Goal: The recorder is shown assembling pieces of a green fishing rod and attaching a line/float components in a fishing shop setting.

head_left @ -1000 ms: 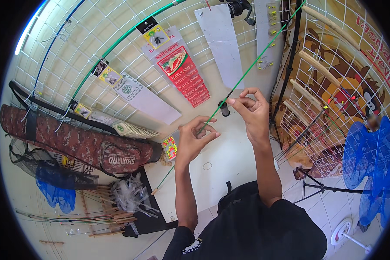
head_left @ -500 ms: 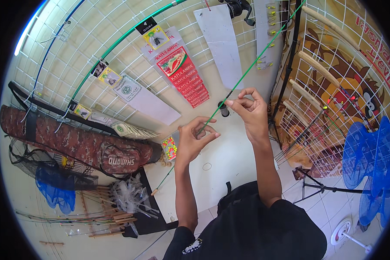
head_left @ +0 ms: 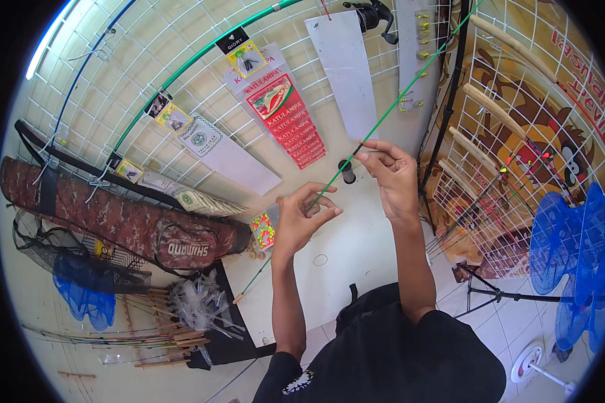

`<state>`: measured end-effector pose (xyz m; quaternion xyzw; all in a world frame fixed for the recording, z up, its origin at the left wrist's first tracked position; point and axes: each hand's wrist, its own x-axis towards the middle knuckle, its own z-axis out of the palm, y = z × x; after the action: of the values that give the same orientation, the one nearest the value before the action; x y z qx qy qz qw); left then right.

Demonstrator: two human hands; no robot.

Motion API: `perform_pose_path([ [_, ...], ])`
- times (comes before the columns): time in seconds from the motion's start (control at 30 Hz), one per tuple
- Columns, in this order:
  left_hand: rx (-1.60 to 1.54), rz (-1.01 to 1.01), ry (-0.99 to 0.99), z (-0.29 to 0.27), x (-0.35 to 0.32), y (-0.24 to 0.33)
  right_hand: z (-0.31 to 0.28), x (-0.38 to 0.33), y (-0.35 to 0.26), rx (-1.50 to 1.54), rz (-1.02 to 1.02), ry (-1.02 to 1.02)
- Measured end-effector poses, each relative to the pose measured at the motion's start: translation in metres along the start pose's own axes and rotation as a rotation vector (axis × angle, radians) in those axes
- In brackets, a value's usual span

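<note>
- The thin green rod with a short wooden end (head_left: 398, 99) ran diagonally above the white rectangular tabletop (head_left: 356, 248), from beside the table's left edge up to the top right, much as it had half a second earlier.
- The right hand (head_left: 390, 173) was beside the rod's narrow black band (head_left: 359, 146). Its index finger, arched before, had straightened, and the fingertip had come closer to the rod. Thumb and index were near each other; whether they pinched anything could not be told.
- The left hand (head_left: 304, 215) had hardly moved: fingers curved by the rod, thumb apart from the index. Whether any finger gripped the rod was unclear.
- Near the left wrist lay the clear packet of bright multicoloured pieces (head_left: 264, 232), unmoved; behind the rod stood the dark grey cylinder (head_left: 347, 172).
- Further out, the long reddish-brown camouflage fabric bag (head_left: 114, 218) and the blue mesh nets (head_left: 563, 245) hung as before, the whole view slightly shifted.
</note>
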<state>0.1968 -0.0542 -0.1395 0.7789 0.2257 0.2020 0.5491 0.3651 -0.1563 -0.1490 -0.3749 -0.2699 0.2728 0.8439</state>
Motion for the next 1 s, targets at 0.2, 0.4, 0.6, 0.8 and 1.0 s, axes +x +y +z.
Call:
perform_pose_path([
  [0.2, 0.007, 0.010, -0.002, 0.003, -0.001, 0.009, 0.003, 0.001, 0.002, 0.027, -0.056, -0.001],
  [0.4, 0.011, 0.022, 0.000, 0.002, -0.001, 0.002, 0.010, -0.001, 0.001, -0.039, -0.102, 0.043],
  [0.6, -0.026, 0.017, 0.018, 0.003, -0.002, 0.004, 0.025, -0.005, 0.006, 0.006, -0.151, 0.158],
  [0.8, 0.013, 0.013, 0.031, 0.007, -0.002, 0.007, 0.041, -0.010, 0.018, 0.020, -0.249, 0.348],
  [1.0, 0.018, 0.024, 0.035, 0.005, -0.003, 0.007, 0.041, -0.008, 0.018, -0.010, -0.260, 0.319],
])
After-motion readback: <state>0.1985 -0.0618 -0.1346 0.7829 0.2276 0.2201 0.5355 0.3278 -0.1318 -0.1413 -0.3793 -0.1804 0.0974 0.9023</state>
